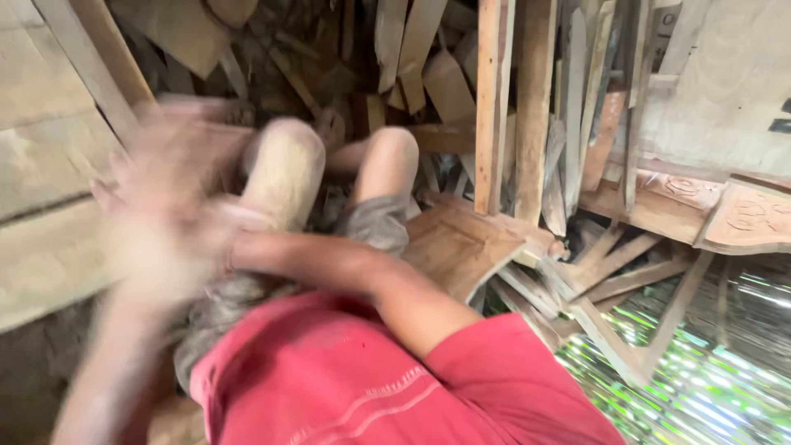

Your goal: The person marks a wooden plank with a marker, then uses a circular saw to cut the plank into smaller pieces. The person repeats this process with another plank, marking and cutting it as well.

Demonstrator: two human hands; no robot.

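Your hands (161, 210) blur together at your left beside the pale board (49, 165), above your knees (284, 156), so I cannot tell their grip.

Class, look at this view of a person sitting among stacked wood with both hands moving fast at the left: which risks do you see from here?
1. Both hands are blurred with quick motion close to the wooden board at the left, so knuckles might strike it or pick up splinters.
2. The knees are bare and sit right against the pile of wood offcuts, which could scrape them.
3. The upright planks lean loosely and might topple if bumped.
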